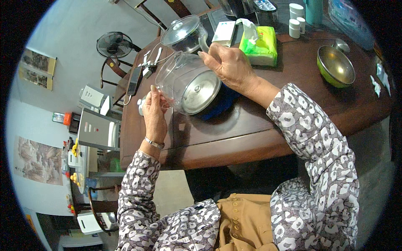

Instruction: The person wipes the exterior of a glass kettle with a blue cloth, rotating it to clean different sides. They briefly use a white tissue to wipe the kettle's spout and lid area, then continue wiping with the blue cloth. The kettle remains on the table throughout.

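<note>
A clear glass kettle (pixel 179 73) with a round metal base plate (pixel 201 92) is tilted above the near part of the dark wooden table. My right hand (pixel 227 64) is closed around its handle at the upper right. My left hand (pixel 154 109) holds the kettle's glass edge from the left, fingers partly hidden behind it. Just beyond the kettle a clear lid with a knob (pixel 182 28) lies on another glass vessel (pixel 191 45). Under the kettle a dark blue object (pixel 221 105) is partly covered.
On the wooden table (pixel 251 125) are a phone (pixel 134 80) with cables, a green tissue pack (pixel 267 47), a white box (pixel 224 33), several white bottles (pixel 294 29), a green metal bowl (pixel 335 66) and crumpled tissue (pixel 375 86). A fan (pixel 114 44) and chairs stand beyond.
</note>
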`<state>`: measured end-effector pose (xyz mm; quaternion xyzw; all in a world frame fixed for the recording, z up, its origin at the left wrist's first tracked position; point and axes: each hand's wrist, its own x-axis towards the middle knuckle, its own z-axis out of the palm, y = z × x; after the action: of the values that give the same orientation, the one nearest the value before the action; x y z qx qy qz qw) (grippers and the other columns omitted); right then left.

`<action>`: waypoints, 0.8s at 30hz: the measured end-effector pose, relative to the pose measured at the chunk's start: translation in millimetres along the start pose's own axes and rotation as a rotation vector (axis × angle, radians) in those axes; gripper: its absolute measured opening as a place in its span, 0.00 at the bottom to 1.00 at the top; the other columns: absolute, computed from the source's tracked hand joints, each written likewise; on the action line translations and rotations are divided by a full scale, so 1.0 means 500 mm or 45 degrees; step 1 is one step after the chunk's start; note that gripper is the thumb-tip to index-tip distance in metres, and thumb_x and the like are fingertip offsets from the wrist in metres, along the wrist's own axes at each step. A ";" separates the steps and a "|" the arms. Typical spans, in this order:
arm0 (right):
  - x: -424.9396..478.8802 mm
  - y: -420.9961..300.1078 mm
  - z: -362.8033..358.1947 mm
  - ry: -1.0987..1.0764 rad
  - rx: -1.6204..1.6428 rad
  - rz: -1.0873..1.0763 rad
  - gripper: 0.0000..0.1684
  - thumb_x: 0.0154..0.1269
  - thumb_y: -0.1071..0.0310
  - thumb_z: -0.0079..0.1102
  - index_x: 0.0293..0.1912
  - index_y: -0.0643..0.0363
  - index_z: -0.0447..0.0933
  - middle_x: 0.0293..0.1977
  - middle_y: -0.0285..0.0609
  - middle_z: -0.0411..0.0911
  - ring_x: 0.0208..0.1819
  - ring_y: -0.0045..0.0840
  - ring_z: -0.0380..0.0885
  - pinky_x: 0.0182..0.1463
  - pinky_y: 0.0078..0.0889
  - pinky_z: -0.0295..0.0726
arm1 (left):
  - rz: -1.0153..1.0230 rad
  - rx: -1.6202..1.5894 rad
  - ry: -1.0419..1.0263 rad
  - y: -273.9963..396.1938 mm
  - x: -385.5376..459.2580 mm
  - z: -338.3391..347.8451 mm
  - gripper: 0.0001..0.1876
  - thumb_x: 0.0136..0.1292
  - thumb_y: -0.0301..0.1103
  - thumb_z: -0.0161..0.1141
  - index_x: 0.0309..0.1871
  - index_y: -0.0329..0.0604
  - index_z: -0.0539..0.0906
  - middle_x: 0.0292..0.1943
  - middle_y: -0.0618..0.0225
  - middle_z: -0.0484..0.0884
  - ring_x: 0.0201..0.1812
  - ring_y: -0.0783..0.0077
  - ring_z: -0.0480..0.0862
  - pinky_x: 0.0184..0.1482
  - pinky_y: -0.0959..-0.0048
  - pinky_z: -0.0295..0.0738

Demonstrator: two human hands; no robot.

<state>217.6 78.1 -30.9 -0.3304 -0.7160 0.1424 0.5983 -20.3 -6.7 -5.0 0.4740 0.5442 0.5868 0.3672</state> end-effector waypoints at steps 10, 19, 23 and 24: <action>0.006 0.002 -0.010 -0.024 0.032 0.217 0.28 0.75 0.49 0.56 0.29 0.65 0.75 0.17 0.47 0.70 0.21 0.29 0.68 0.29 0.37 0.71 | 0.031 -0.318 -0.084 -0.005 0.079 -0.003 0.15 0.70 0.46 0.65 0.31 0.50 0.77 0.18 0.85 0.59 0.18 0.87 0.56 0.21 0.82 0.51; 0.010 -0.054 -0.021 -0.179 0.101 0.236 0.22 0.69 0.56 0.61 0.25 0.63 0.72 0.17 0.47 0.73 0.20 0.31 0.77 0.29 0.36 0.76 | 0.090 -0.403 -0.012 -0.050 0.156 0.000 0.17 0.69 0.49 0.66 0.38 0.43 0.83 0.25 0.83 0.75 0.24 0.90 0.70 0.26 0.86 0.65; 0.004 -0.069 -0.012 -0.102 0.021 0.230 0.21 0.69 0.57 0.62 0.26 0.63 0.73 0.16 0.46 0.73 0.19 0.33 0.78 0.29 0.35 0.76 | 0.245 -0.262 0.202 -0.051 0.134 0.024 0.31 0.68 0.51 0.66 0.62 0.35 0.74 0.56 0.63 0.78 0.52 0.76 0.78 0.51 0.78 0.76; 0.003 -0.067 -0.007 -0.074 -0.003 0.210 0.21 0.69 0.58 0.62 0.26 0.63 0.73 0.16 0.46 0.73 0.20 0.33 0.78 0.29 0.35 0.76 | 0.165 -0.220 0.223 -0.046 0.121 0.019 0.35 0.70 0.53 0.62 0.68 0.35 0.68 0.63 0.57 0.72 0.60 0.66 0.76 0.60 0.68 0.73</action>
<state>210.6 53.7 -8.6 -0.3846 -0.7036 0.2001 0.5630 -30.0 56.5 -18.8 0.4216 0.4901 0.6930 0.3191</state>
